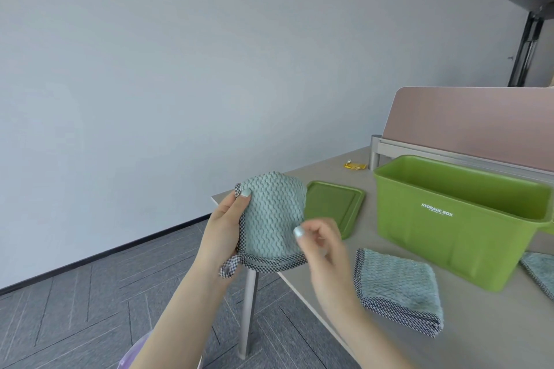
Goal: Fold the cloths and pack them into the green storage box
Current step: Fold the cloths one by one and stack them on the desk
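We are mid-fold: our left hand (227,219) pinches the teal waffle cloth (271,216), our blurred right hand (319,237) curled at its edge, grasp unclear. Next, pack it into the green storage box (443,219) to the right.

Office: desk (449,323) with pink divider panel (479,120), grey carpet (90,308).

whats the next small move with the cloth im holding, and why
Probably carry the held cloth right and lower it into the green storage box: the cloth looks already folded in the left hand, and the box stands open with its lid off.
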Demonstrator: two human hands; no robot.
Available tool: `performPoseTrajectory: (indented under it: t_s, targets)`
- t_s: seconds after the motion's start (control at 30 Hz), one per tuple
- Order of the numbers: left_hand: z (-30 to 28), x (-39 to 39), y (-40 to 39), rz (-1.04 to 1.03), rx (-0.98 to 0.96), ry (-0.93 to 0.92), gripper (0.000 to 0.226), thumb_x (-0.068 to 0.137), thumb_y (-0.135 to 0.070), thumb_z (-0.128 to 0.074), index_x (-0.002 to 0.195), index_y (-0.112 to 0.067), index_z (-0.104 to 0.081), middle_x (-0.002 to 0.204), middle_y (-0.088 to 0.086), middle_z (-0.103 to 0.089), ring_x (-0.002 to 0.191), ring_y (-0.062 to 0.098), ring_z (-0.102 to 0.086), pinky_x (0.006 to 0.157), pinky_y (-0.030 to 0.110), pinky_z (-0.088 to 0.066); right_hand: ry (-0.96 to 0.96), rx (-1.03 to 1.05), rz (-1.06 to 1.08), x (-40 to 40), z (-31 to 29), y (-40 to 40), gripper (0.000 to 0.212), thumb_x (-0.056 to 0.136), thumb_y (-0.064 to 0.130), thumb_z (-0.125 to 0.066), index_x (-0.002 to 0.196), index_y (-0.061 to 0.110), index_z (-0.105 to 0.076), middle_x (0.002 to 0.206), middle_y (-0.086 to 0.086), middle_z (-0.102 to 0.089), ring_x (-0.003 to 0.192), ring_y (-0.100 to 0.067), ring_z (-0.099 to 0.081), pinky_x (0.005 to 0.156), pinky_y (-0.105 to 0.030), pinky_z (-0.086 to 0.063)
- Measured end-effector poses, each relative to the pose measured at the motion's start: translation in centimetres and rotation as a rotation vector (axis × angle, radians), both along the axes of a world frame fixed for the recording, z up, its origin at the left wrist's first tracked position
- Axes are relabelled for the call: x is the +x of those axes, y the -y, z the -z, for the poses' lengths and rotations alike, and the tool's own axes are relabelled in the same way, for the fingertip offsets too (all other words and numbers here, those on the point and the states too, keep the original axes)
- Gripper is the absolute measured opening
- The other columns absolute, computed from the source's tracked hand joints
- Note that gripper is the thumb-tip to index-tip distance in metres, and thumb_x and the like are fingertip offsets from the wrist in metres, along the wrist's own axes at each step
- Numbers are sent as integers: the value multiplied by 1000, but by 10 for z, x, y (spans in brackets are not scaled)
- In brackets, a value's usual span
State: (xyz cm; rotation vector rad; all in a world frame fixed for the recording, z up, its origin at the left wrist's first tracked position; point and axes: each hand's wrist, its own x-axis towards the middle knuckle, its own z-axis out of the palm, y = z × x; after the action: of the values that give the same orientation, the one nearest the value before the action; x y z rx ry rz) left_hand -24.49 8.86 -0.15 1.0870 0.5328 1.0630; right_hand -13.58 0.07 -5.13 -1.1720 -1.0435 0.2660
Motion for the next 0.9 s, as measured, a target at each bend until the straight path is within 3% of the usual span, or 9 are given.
performPoseTrajectory:
  t_s: [0.07,0.13,0.23,0.4,0.53,0.6,0.7,0.83,0.9]
  targets:
    - [-5,-3,-1,-7,-7,21,24,96,-22,-46,99,-14,-68,105,8,-71,96,25,-66,83,39,-52,-235,-109,-30,1,-4,1,33,70,53,-59,86,25,-57,95,5,-55,85,1,-51,77,-13,-37]
    - [-8,-3,-1,-7,-15,48,27,96,-26,-46,109,-13,-66,112,8,-69,103,24,-65,89,40,-51,-381,-224,-132,2,-6,2,32,71,50,-62,86,23,-56,89,7,-56,85,-1,-53,92,-26,-43]
    - [-10,-3,-1,-6,-46,87,33,94,-32,-47,118,-14,-62,119,6,-66,111,23,-62,98,43,-46,-484,-311,-327,-1,-8,4,13,84,37,-62,92,28,-65,93,23,-68,97,6,-57,100,-37,-44]
    - [-9,-7,1,56,0,129,30,89,-31,-51,110,-15,-64,111,5,-70,104,22,-65,90,41,-52,-503,-375,-488,3,-6,5,30,74,39,-62,101,29,-66,109,22,-66,107,7,-52,100,-37,-39]
    - [-5,-15,1,190,140,73,37,74,-7,-67,109,-19,-64,106,6,-70,95,24,-68,71,37,-58,-567,-241,-628,9,-5,6,30,61,32,-78,89,23,-74,103,11,-73,97,2,-65,82,-26,-49]
    - [0,-18,3,279,182,20,46,72,-2,-61,114,-21,-60,106,7,-69,93,23,-69,69,34,-57,-588,-145,-678,15,-5,5,43,48,37,-89,87,25,-75,107,7,-72,100,-6,-65,87,-35,-51]
    - [4,-18,6,375,207,-10,54,73,6,-60,119,-23,-56,107,6,-70,93,22,-69,68,30,-57,-650,-55,-694,27,-2,2,42,44,28,-92,82,18,-75,98,1,-73,91,-12,-68,92,-45,-51]
    - [8,-15,6,439,237,-62,59,73,2,-58,125,-25,-52,113,7,-68,100,25,-67,73,32,-57,-810,-45,-655,39,0,8,23,68,10,-71,90,11,-68,102,-7,-71,90,-19,-67,85,-40,-54]
    - [12,-10,8,466,263,-108,61,73,1,-58,127,-26,-49,116,7,-67,103,25,-65,78,33,-56,-865,-107,-637,45,1,14,30,78,19,-54,105,9,-59,113,-11,-66,95,-21,-65,82,-40,-57]
